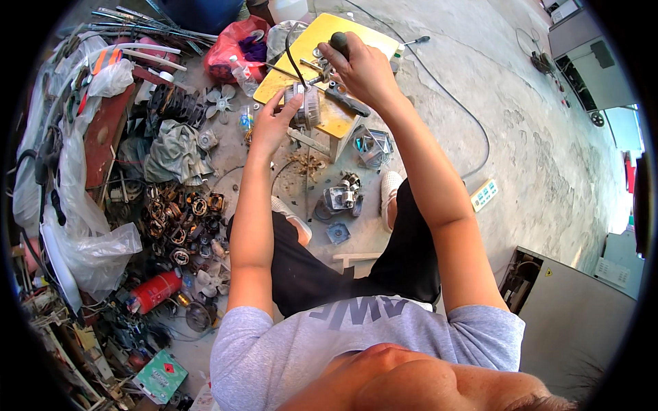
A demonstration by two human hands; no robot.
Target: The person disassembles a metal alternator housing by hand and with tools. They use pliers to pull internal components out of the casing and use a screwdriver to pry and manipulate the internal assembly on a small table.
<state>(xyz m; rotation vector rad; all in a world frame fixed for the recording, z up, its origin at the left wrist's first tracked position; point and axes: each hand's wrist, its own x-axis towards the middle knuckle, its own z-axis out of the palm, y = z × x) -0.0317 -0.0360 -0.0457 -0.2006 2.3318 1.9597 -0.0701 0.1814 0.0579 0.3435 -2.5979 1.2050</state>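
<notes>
My left hand (274, 120) grips a grey, ribbed cylindrical motor part (308, 111) with a black cord (293, 56) arching from it, at the near edge of a low yellow table (329, 27). My right hand (363, 75) is closed around a dark tool handle (338, 42), raised just beside and above the part; the tool's working end is not clear. A black-handled tool (349, 100) lies on the table by the part, among small metal pieces. On the floor between my legs are a partly dismantled motor (340, 197) and a small grey-blue square part (337, 233).
At left lie heaped copper coils (179, 219), plastic sheeting (103, 260), fan blades, a red cylinder (154, 291) and a red bag (226, 51). At right are a power strip (484, 195), a long cable, a grey cabinet (562, 315) and appliances (586, 68).
</notes>
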